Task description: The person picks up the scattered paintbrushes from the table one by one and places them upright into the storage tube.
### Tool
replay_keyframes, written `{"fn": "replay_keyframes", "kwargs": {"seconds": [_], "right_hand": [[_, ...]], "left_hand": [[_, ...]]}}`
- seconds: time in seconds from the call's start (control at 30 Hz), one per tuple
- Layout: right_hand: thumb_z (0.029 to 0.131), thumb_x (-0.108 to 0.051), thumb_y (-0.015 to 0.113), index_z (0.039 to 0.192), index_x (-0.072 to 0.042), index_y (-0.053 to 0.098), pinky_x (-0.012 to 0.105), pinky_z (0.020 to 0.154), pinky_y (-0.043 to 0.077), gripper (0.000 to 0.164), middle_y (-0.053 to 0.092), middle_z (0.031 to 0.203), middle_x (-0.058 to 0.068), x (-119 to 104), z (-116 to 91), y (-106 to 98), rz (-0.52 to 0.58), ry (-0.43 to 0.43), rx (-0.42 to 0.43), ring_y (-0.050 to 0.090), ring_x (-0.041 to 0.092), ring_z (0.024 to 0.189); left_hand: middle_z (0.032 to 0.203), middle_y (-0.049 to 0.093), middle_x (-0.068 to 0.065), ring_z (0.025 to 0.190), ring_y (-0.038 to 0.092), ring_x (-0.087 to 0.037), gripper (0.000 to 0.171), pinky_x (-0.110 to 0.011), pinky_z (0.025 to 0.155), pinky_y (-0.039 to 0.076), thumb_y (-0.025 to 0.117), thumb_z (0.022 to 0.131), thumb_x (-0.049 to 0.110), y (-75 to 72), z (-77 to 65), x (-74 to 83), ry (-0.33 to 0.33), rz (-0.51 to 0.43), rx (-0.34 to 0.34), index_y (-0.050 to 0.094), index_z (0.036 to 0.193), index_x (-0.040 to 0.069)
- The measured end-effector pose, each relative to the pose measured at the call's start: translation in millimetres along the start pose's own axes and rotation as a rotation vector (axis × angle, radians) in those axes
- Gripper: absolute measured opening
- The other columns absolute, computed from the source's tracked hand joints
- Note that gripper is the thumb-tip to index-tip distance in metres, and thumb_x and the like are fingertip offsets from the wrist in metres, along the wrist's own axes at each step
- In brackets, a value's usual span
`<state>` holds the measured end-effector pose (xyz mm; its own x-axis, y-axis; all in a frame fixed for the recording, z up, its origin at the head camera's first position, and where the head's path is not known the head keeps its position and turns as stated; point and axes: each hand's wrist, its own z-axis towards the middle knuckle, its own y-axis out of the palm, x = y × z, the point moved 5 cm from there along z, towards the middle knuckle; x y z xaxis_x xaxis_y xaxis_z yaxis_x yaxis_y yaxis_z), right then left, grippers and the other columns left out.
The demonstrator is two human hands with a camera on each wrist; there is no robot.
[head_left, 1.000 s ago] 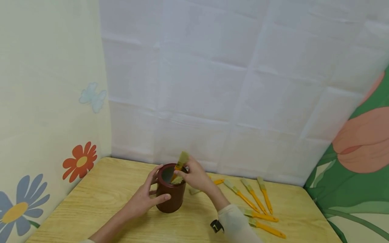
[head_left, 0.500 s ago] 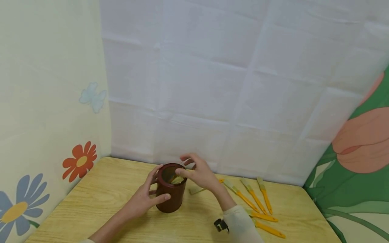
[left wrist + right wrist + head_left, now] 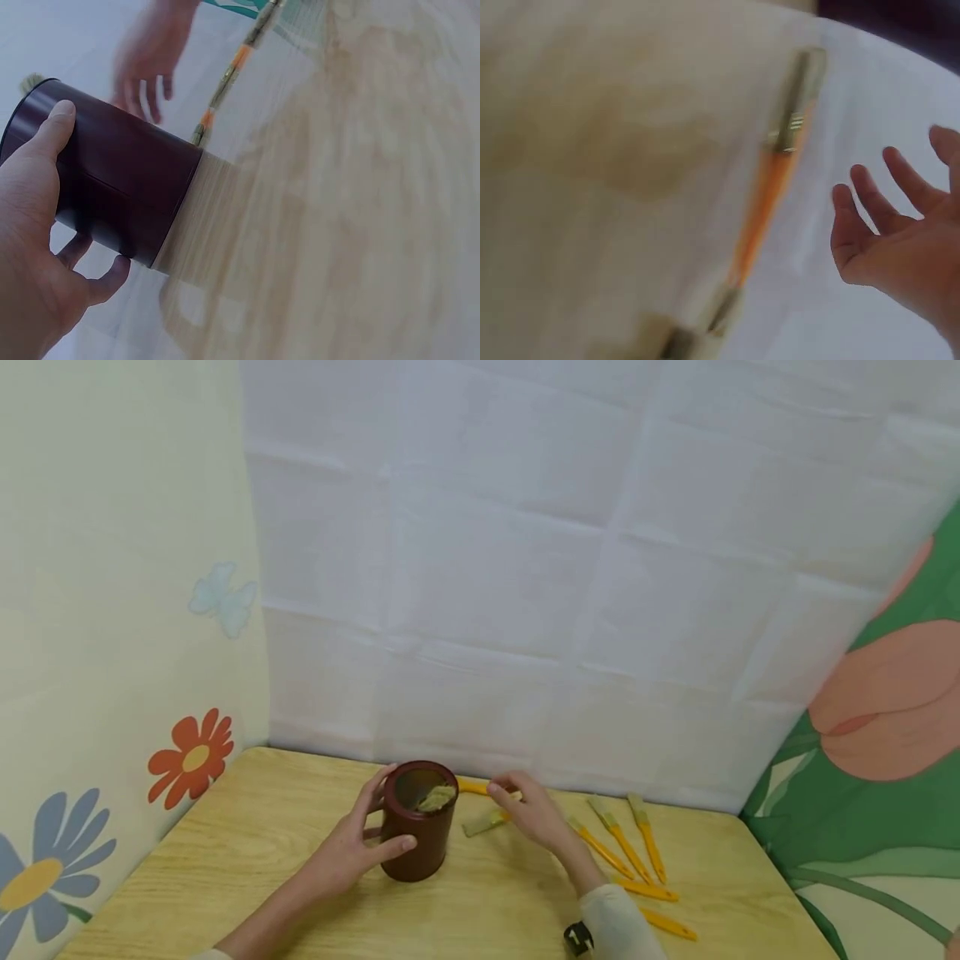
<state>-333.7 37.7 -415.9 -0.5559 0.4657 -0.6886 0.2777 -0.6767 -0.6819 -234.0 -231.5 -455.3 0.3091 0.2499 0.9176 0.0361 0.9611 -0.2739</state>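
Observation:
A dark red-brown pen holder (image 3: pixel 417 845) stands on the table, tilted in the left wrist view. My left hand (image 3: pixel 345 852) grips it, thumb on the near side and fingers round the far side. Pale brush bristles (image 3: pixel 438 797) show inside its mouth. To its right my right hand (image 3: pixel 531 810) hovers with loosely bent fingers, holding nothing. Under that hand lies a paintbrush (image 3: pixel 483 822), bristles toward the pen holder, its handle partly hidden. An orange handle (image 3: pixel 472 787) shows behind, between pen holder and hand. The right wrist view has blurred paintbrushes (image 3: pixel 769 180) beside the open hand (image 3: pixel 907 225).
Several more paintbrushes with orange handles (image 3: pixel 648 852) lie fanned out at the right of the wooden table (image 3: pixel 247 860). A white cloth (image 3: pixel 465 568) hangs along the back edge. Flower-printed panels (image 3: pixel 135 610) stand at both sides.
My right hand has let go of a paintbrush at the pen holder's mouth, then moved right and down over the brush on the table. My left hand keeps its hold.

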Motion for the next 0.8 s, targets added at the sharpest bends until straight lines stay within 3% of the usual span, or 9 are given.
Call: {"fn": "replay_keyframes", "kwargs": {"seconds": [0.13,0.3,0.47,0.67,0.8], "right_hand": [[0.106,-0.041,0.056,0.130,-0.008,0.065,0.058,0.101,0.041,0.042,0.055,0.134,0.009,16.9,-5.9,11.6,-0.188,0.008,-0.105,0.050,0.033,0.125],[0.105,-0.025,0.061,0.128,-0.010,0.068,0.066,0.104,0.032,0.028,0.058,0.134,0.011,18.2,-1.6,14.0,-0.398,-0.039,-0.143,0.049,0.036,0.128],[0.103,-0.015,0.062,0.123,-0.011,0.071,0.063,0.099,0.041,0.022,0.063,0.127,0.010,22.6,2.5,17.8,-0.525,-0.065,-0.167,0.054,0.035,0.120],[0.095,-0.008,0.071,0.104,-0.014,0.075,0.053,0.083,0.051,0.011,0.064,0.104,0.005,30.7,4.7,17.2,-0.720,-0.088,-0.119,0.058,0.030,0.099],[0.090,-0.007,0.077,0.100,-0.012,0.076,0.053,0.083,0.051,0.011,0.061,0.097,0.004,35.4,3.0,12.7,-0.763,-0.070,-0.093,0.058,0.029,0.096]], "left_hand": [[0.160,0.031,-0.010,0.142,0.034,-0.042,0.094,-0.059,0.102,0.045,0.080,0.092,0.028,0.0,-0.2,-0.9,-0.001,0.004,0.003,0.018,0.160,0.046],[0.160,0.031,-0.010,0.142,0.033,-0.042,0.093,-0.060,0.102,0.045,0.079,0.092,0.029,-0.9,1.5,0.5,0.001,0.007,0.003,0.017,0.159,0.047],[0.161,0.030,-0.010,0.142,0.033,-0.043,0.093,-0.061,0.102,0.045,0.079,0.093,0.030,-3.2,1.3,1.2,0.008,0.020,0.001,0.017,0.159,0.046],[0.161,0.030,-0.009,0.142,0.034,-0.042,0.093,-0.060,0.102,0.045,0.079,0.092,0.031,-2.5,1.1,1.4,0.013,0.022,0.000,0.017,0.160,0.046],[0.161,0.029,-0.008,0.143,0.033,-0.041,0.093,-0.060,0.103,0.045,0.079,0.092,0.031,-1.2,1.2,0.1,0.001,0.008,-0.006,0.017,0.160,0.046]]}}
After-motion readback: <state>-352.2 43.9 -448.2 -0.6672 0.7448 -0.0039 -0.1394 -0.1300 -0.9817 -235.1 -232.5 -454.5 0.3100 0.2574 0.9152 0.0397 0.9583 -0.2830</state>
